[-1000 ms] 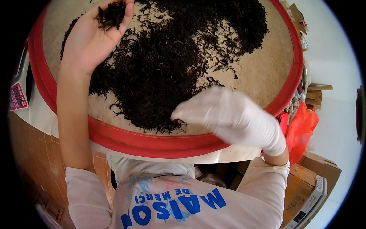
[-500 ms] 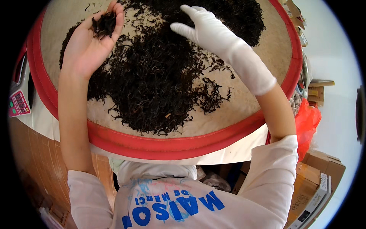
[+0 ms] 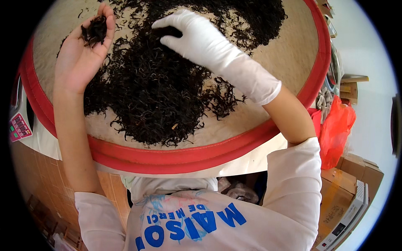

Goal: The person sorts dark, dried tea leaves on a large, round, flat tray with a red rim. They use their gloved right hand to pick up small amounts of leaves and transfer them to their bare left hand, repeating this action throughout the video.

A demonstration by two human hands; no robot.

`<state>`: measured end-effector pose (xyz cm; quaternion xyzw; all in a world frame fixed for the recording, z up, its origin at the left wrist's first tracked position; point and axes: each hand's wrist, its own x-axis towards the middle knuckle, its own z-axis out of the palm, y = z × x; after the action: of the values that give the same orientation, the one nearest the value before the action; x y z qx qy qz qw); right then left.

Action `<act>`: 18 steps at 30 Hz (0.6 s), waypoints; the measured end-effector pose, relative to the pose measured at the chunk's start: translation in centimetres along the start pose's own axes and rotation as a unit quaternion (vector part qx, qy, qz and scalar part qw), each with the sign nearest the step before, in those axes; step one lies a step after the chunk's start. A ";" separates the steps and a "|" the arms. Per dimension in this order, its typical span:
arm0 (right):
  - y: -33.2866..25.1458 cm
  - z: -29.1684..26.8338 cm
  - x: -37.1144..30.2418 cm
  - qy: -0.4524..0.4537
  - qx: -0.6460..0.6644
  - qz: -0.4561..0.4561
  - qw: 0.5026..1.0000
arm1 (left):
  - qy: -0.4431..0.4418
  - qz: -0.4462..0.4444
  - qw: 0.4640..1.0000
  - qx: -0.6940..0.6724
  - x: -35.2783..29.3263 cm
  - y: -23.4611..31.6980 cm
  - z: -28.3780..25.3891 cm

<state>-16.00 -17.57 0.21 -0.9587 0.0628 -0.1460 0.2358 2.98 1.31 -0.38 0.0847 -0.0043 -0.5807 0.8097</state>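
Note:
My left hand [image 3: 77,62] is bare and palm up over the left part of a round cloth tray [image 3: 268,75]. Its fingers curl around a small clump of dark tea leaves [image 3: 94,32]. In a white glove, my right hand [image 3: 199,39] hovers over or just touches the main heap of loose, twisted tea leaves [image 3: 146,92]. Thumb and fingers of that hand are curved with a gap between them, and nothing shows in it. A second heap of tea leaves [image 3: 261,21] lies at the far right of the tray.
A thick red rim [image 3: 167,161] borders the tray, close to my body. Beyond its right side are a red plastic bag [image 3: 337,129] and cardboard boxes [image 3: 341,184]. At the left edge stands a device with a pink keypad [image 3: 21,126].
My gloved right hand has moved left over the main heap, its thumb and fingers curving closer together. The left hand, still holding its clump, appears slightly farther left.

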 end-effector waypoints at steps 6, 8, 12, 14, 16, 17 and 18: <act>-1.4 -5.2 -0.9 -0.155 0.257 0.070 0.951 | -0.005 0.008 1.000 0.025 0.4 -0.1 -0.2; -2.0 -5.9 -1.4 -0.168 0.301 0.054 0.937 | 0.029 0.033 0.997 0.057 0.3 -0.2 -0.1; 0.4 -6.5 -1.5 -0.053 0.137 0.005 0.989 | 0.050 0.017 0.998 0.039 0.5 -0.6 0.6; 0.2 -7.0 -2.0 -0.084 0.157 0.073 0.981 | 0.040 0.016 0.998 0.039 0.4 -0.4 0.4; -0.1 -6.6 -2.4 -0.110 0.140 0.116 0.977 | 0.024 0.015 0.999 0.032 0.4 -0.5 0.4; -0.2 -6.3 -2.7 -0.104 0.123 0.089 0.983 | 0.015 0.010 0.999 0.030 0.4 -0.6 0.5; -0.3 -6.0 -3.1 -0.097 0.107 0.062 0.988 | 0.005 0.005 1.000 0.028 0.4 -0.6 0.6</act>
<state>-20.75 -19.35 4.66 -0.9319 0.0833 -0.0428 0.3504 2.46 0.63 0.09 0.1103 -0.0165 -0.5761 0.8098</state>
